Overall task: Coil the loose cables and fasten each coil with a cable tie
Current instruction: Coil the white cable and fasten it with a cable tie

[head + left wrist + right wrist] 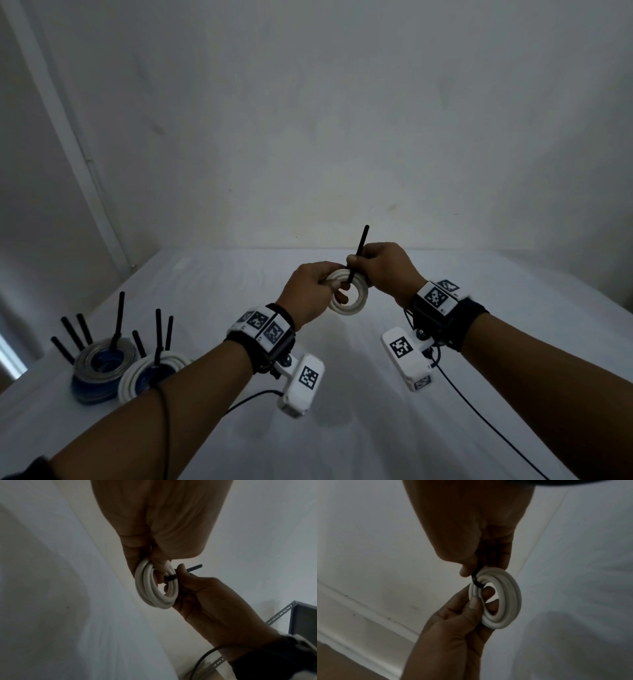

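Your right hand pinches the black cable tie, its fingers curled on the strap where it loops round the white coil. Your left hand grips that coil, thumb on its edge and a finger through the middle, above the white counter. Two tied coils sit at your far left.

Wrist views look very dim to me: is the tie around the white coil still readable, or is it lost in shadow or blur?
Left wrist: dim and soft, yet the black cable tie reads clearly across the white coil. Right wrist: darker, right hand nearly silhouetted, tie visible as a dark loop. Head: sharpest but bowed at the edges.
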